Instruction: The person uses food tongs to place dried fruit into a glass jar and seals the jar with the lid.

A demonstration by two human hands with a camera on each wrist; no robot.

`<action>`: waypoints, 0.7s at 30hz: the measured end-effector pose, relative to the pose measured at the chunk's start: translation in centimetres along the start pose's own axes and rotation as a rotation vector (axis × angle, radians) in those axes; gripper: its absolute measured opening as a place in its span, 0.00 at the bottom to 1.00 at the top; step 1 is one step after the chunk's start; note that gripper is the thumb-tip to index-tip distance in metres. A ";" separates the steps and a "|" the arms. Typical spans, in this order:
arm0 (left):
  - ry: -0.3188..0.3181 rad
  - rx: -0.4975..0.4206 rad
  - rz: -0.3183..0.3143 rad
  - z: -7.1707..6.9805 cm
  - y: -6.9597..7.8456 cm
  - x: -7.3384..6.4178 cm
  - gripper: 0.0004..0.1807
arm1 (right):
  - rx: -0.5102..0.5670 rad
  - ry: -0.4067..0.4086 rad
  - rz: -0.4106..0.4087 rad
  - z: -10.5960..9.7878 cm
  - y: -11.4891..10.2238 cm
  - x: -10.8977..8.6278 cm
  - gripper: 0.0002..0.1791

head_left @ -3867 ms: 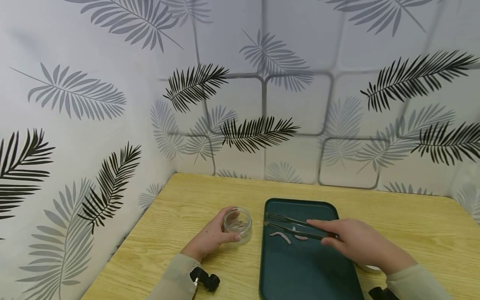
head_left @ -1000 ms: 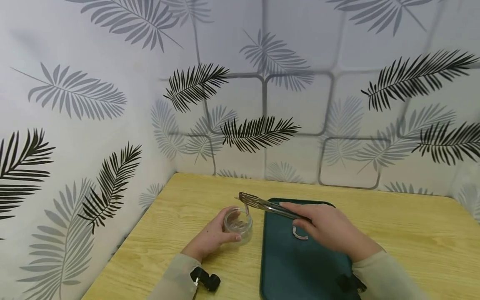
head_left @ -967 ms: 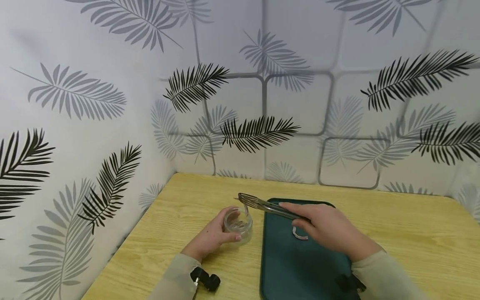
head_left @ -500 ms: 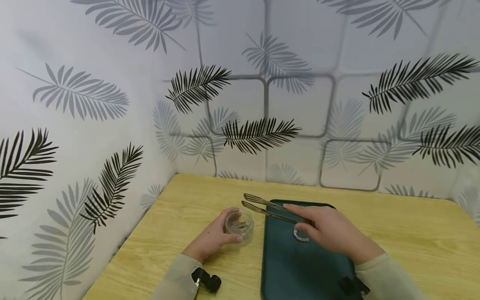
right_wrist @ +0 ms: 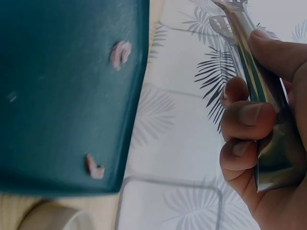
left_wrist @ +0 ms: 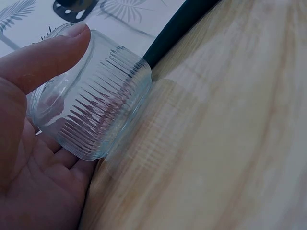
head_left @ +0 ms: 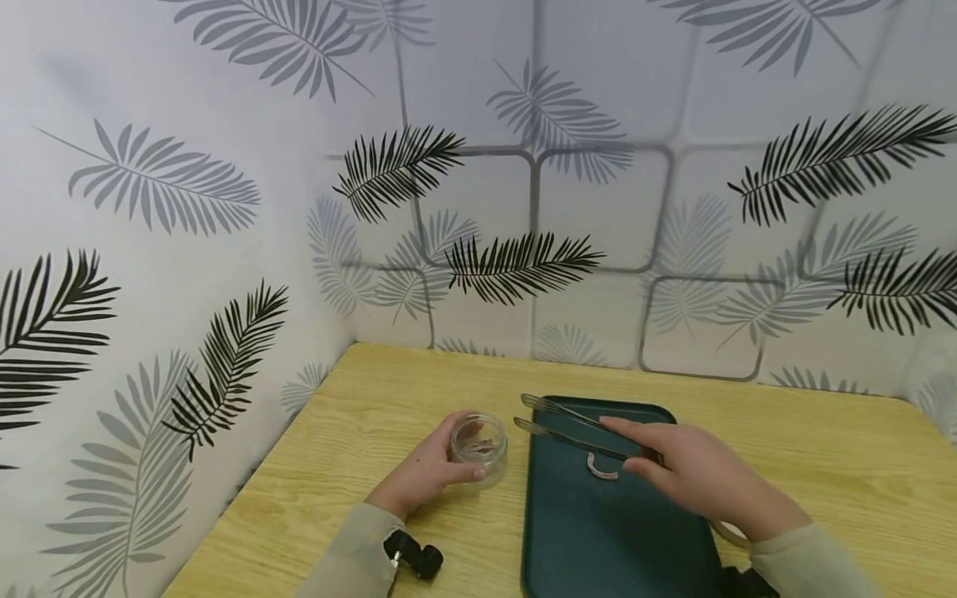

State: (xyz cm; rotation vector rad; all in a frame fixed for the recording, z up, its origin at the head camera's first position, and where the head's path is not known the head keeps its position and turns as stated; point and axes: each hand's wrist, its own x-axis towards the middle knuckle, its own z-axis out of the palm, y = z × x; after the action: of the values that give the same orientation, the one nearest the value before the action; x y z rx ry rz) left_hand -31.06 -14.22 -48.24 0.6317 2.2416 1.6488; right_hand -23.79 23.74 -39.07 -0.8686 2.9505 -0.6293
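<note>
At the table's left, my left hand (head_left: pixel 429 472) grips a small clear glass jar (head_left: pixel 491 475), thumb on the near side and fingers behind it. Pinkish strips show through the ribbed wall of the glass jar (left_wrist: pixel 105 103) in the left wrist view. My right hand (head_left: pixel 703 477) holds metal tongs (head_left: pixel 576 442) over the tray's far end, their slotted tips apart with nothing between them. Beneath lies a curved pale pinkish strip (head_left: pixel 601 468) on the dark green tray (head_left: pixel 620 548). The right wrist view shows a folded pinkish piece (right_wrist: pixel 120 53) and a smaller pinkish piece (right_wrist: pixel 94 167) on it.
A pale round container (head_left: pixel 731 533) stands right of the tray, partly hidden by my right forearm. The wooden table (head_left: pixel 419 374) meets a leaf-patterned wall (head_left: pixel 478 208) at the back.
The tongs lifted a strip from the tray to the jar and released it there. Now, tips spread, they have moved back right over the tray. My left hand and the jar stayed put.
</note>
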 end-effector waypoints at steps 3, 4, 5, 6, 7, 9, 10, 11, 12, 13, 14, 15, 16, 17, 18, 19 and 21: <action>-0.006 -0.001 -0.006 -0.1 0.0 0.0 0.46 | 0.019 -0.023 0.013 0.2 0.8 -0.7 0.35; -0.009 -0.003 -0.007 -0.1 0.0 0.0 0.46 | 0.026 -0.030 0.019 0.2 1.0 -1.0 0.36; -0.010 -0.002 -0.009 -0.1 0.0 0.0 0.46 | 0.032 -0.037 0.025 0.2 1.2 -1.2 0.36; -0.008 0.002 -0.010 -0.1 0.0 0.0 0.46 | 0.040 -0.042 0.032 0.3 1.5 -1.5 0.36; -0.007 0.003 -0.010 -0.1 0.0 0.0 0.46 | 0.051 -0.047 0.037 0.3 1.7 -1.8 0.36; -0.006 0.002 -0.010 -0.1 0.0 0.0 0.46 | 0.073 -0.058 0.044 0.3 2.2 -2.4 0.35; -0.005 -0.001 -0.010 -0.1 0.0 0.0 0.46 | 0.082 -0.062 0.049 0.3 2.4 -2.6 0.34; -0.003 -0.001 -0.010 -0.1 0.0 0.0 0.46 | 0.094 -0.068 0.054 0.3 2.7 -2.9 0.34; -0.002 -0.001 -0.008 -0.1 0.0 0.0 0.46 | 0.099 -0.074 0.064 0.4 2.9 -3.2 0.34; -0.002 -0.002 -0.009 -0.1 0.0 0.0 0.46 | 0.101 -0.082 0.073 0.4 3.2 -3.4 0.33; -0.001 0.002 -0.011 -0.1 0.0 0.0 0.46 | 0.106 -0.091 0.082 0.4 3.5 -3.7 0.33; -0.001 0.002 -0.012 0.0 0.0 0.0 0.46 | 0.103 -0.097 0.094 0.4 3.8 -3.9 0.33; 0.001 0.003 -0.014 0.0 -0.1 0.0 0.46 | 0.104 -0.104 0.107 0.4 4.1 -4.1 0.33; 0.002 0.005 -0.016 0.0 -0.1 0.0 0.46 | 0.106 -0.112 0.120 0.4 4.4 -4.4 0.33; 0.003 0.007 -0.016 0.0 -0.1 0.0 0.46 | 0.104 -0.118 0.129 0.5 4.7 -4.6 0.33; 0.004 0.006 -0.018 0.0 -0.1 0.0 0.45 | 0.109 -0.125 0.133 0.5 4.9 -4.8 0.33; 0.005 0.004 -0.014 0.0 -0.2 0.0 0.45 | 0.112 -0.134 0.147 0.4 5.5 -5.2 0.34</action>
State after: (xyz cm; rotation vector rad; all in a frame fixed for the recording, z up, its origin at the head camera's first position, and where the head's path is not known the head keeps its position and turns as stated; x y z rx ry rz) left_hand -31.11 -14.25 -48.39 0.6123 2.2479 1.6419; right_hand -22.17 30.48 -42.11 -0.6502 2.7965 -0.6914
